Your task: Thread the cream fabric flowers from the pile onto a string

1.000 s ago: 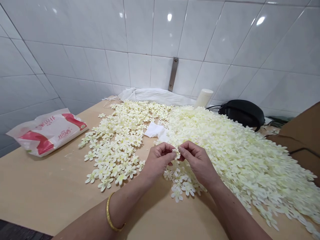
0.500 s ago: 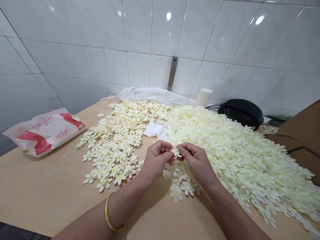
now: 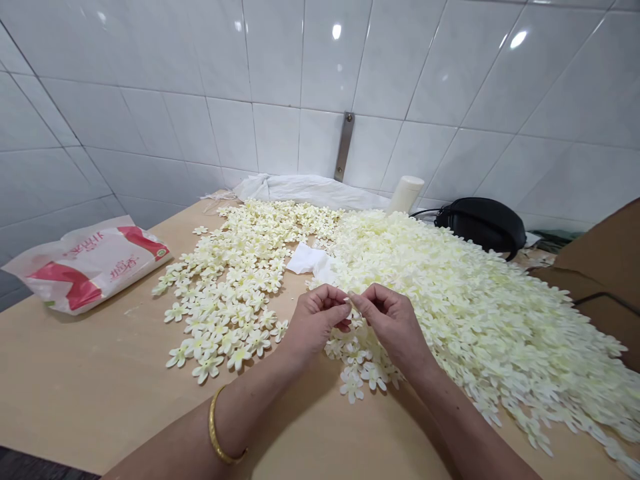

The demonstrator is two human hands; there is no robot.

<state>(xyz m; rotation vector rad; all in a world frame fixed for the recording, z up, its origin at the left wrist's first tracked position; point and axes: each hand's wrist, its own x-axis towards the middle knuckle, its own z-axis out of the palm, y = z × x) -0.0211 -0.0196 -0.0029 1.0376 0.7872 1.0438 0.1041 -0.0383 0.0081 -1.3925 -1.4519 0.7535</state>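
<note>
Close together over the table, my left hand and my right hand meet at their fingertips. Between them they pinch a small pale-yellow artificial flower, mostly hidden by the fingers. A wide heap of cream-white flowers lies under and to the right of my right hand. Left of my left hand, a looser spread of cream-yellow flowers covers the table. Just beyond the fingers lies a crumpled white tissue. A gold bangle circles my left forearm.
On the wooden table a red-and-white tissue pack sits at left. White plastic sheeting, a white cylinder and a black bag are along the tiled wall. Brown cardboard stands at right.
My right fingertips have moved slightly left, onto my left fingertips. The flower between them, plainly visible before, is now mostly covered. The heaps have not visibly changed.
</note>
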